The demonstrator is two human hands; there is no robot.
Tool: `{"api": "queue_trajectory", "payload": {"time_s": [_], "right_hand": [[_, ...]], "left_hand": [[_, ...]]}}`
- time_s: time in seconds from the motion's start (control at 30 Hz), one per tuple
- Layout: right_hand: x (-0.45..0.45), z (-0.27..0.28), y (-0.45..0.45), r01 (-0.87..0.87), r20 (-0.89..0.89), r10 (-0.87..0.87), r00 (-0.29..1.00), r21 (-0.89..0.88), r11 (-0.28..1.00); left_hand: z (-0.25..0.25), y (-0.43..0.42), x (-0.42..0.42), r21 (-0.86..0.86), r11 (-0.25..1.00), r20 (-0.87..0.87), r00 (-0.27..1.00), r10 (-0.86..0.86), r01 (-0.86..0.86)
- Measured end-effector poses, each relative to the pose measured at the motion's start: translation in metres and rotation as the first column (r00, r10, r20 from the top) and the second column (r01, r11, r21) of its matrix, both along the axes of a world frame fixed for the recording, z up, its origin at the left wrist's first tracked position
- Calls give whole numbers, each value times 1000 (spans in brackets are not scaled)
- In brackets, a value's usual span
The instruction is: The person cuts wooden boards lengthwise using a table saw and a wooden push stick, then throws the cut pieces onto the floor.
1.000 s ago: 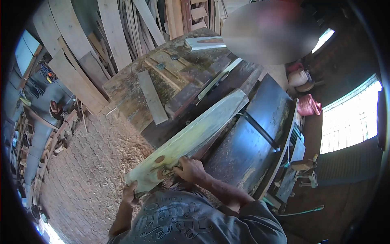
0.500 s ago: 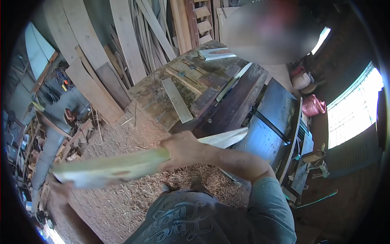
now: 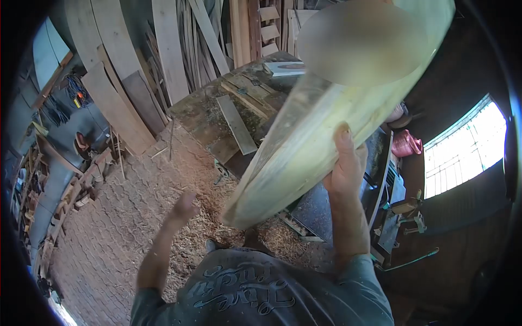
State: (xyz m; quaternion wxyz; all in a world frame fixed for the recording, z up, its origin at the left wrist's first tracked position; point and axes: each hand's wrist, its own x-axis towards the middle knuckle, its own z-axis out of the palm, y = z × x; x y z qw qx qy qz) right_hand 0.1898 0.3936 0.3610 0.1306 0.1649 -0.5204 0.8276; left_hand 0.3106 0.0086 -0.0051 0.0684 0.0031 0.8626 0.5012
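Note:
A long pale wooden board (image 3: 296,171) is tilted up in front of me, its far end rising toward the top right. My right hand (image 3: 347,163) grips its right edge, thumb lying on the near face and the other fingers hidden behind. My left hand (image 3: 185,207) is off the board, to the left of its lower end, with nothing in it. Its fingers look loosely apart, though slightly blurred. Behind the board is a worn wooden workbench (image 3: 198,117), partly covered by it, with a narrow wood strip (image 3: 237,126) on top.
Tall planks (image 3: 171,49) lean against the back wall. A metal-topped machine (image 3: 321,209) stands on the right, beside a pink sack (image 3: 405,143) and a bright window (image 3: 465,146). Shavings (image 3: 187,261) cover the brick floor. Timber pieces line the left side.
The board has swung from lying across me at the left to slanting up toward the right. My left hand has let go of its end and moved right.

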Motion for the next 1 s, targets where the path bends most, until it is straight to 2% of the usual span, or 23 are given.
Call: {"api": "queue_trajectory", "payload": {"time_s": [0.03, 0.07, 0.1, 0.13, 0.2, 0.23, 0.3, 0.33, 0.4, 0.47, 0.5, 0.53, 0.57, 0.6, 0.67, 0.7, 0.77, 0.8, 0.83, 0.9, 1.0], "right_hand": [[-8, -21, 10, -8, 15, 9, 1000, -41, 999], [-11, -40, 13, 2, 15, -1, 1000, -30, 1000], [-12, -59, 14, 60, 90, -52, 995, -96, 994], [-12, -81, 15, 121, 173, -94, 980, -156, 980], [-13, -137, 27, 144, 329, -100, 939, -113, 983], [-8, -158, 28, 158, 421, -106, 901, -92, 983], [2, -200, 25, 158, 581, -108, 807, -37, 987], [5, -223, 25, 146, 650, -110, 752, -2, 989], [4, -292, 32, 90, 759, -93, 644, 46, 995], [11, -336, 29, 3, 790, -37, 612, 45, 999], [11, -356, 28, -50, 836, -110, 538, 162, 986], [9, -382, 39, -233, 785, -167, 596, 368, 900], [10, -401, 53, -388, 728, -197, 656, 549, 740], [-1, -338, 48, -634, 891, -269, 365, 449, 629], [-15, -354, 61, -625, 639, -389, 664, 759, 181], [-16, -345, 58, -387, 386, -463, 798, 917, 97], [-32, -328, 60, -293, 317, -620, 717, 945, 145], [-38, -359, 70, -15, 92, -622, 778, 992, 128], [-45, -351, 67, -16, 87, -615, 784, 993, 121], [-56, -319, 54, -217, 537, -529, 658, 807, 549], [-62, -332, 56, -246, 585, -477, 656, 764, 597]], "left_hand": [[-39, 17, 15, 190, 972, 187, 977, 103, -139], [-66, 32, 28, 344, 890, 383, 910, 157, -298], [-63, 46, 40, 631, 628, 468, 869, 160, -456], [-55, 55, 56, 785, 251, 555, 823, 124, -567], [-44, 55, 88, 907, 12, 415, 897, 150, -421], [-43, 39, 97, 909, 33, 413, 910, 36, -414], [-5, 34, 106, 921, 118, 366, 928, 69, -372], [-7, 32, 125, 815, 157, 531, 828, 180, -557], [30, 35, 150, 790, 165, 578, 807, 118, -590], [41, 35, 171, 783, 175, 597, 800, 59, -597], [38, 36, 179, 776, 180, 604, 794, 63, -604], [35, 35, 189, 755, 214, 601, 785, 151, -619], [31, 33, 205, 727, 248, 596, 768, 236, -640], [16, 29, 226, 709, 251, 615, 752, 236, -659], [-21, 19, 264, 583, 109, 757, 588, 286, -805], [-26, 17, 271, 485, 111, 800, 491, 344, -868], [-21, 21, 267, 504, 114, 786, 510, 350, -856], [-16, 25, 267, 523, 118, 772, 528, 355, -844], [-5, 27, 261, 521, 133, 778, 533, 333, -843], [-4, 25, 265, 515, 146, 788, 533, 308, -845], [6, 25, 268, 503, 176, 802, 533, 269, -846]]}}
